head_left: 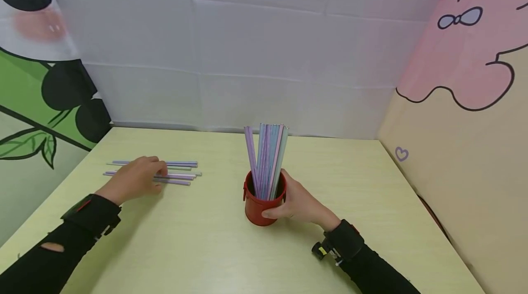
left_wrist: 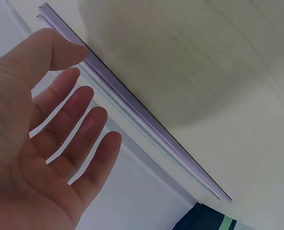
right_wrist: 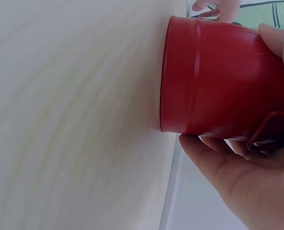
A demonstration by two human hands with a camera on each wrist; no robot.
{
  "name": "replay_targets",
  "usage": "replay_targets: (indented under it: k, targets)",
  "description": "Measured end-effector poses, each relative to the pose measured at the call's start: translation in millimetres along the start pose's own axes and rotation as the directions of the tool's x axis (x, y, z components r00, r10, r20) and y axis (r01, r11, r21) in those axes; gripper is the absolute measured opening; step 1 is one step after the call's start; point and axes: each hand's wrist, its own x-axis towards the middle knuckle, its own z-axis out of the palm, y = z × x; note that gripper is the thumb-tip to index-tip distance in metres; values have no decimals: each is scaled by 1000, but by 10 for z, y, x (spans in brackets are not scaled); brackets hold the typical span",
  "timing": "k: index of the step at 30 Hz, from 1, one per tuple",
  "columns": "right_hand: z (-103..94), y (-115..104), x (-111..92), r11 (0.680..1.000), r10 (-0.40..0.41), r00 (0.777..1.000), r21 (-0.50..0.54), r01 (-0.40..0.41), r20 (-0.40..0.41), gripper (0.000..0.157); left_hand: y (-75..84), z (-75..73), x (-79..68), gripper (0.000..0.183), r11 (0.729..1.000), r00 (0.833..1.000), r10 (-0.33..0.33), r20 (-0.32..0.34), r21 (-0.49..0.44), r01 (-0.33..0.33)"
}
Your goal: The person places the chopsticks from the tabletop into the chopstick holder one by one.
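Observation:
My left hand (head_left: 139,176) is over several pastel straws (head_left: 181,176) that lie side by side on the left part of the table. In the left wrist view its fingers are spread and slightly bent, with the thumb tip right by a purple straw (left_wrist: 132,98). A small red metal pail (head_left: 256,211) stands upright near the middle, and my right hand (head_left: 301,203) grips its right side, thumb in front. Inside the pail a bunch of purple, blue and pink straws (head_left: 270,156) rises above the rim. The right wrist view shows fingers around the pail (right_wrist: 228,76) near its folded handle (right_wrist: 271,129).
The pale wooden table (head_left: 198,248) reaches a grey-white cloth backdrop (head_left: 255,46) at the back. Walls with cartoon figures, among them a pink bear (head_left: 466,56), stand at left and right. Black bands (head_left: 95,214) sit on both wrists.

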Motion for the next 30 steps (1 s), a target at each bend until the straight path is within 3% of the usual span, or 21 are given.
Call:
replay_targets:
  k: [12, 18, 30]
  targets:
    - [2, 12, 5, 1000, -2, 1000, -4, 2, 2, 91, -44, 63, -14, 28, 999, 998, -33, 59, -30, 35]
    - [2, 23, -3, 1000, 3, 1000, -6, -3, 0, 91, -80, 71, -13, 25, 998, 998, 10, 63, -64, -6]
    - [8, -4, 5, 1000, -21, 1000, 10, 20, 9, 95, -57, 85, 26, 29, 996, 993, 82, 81, -47, -78]
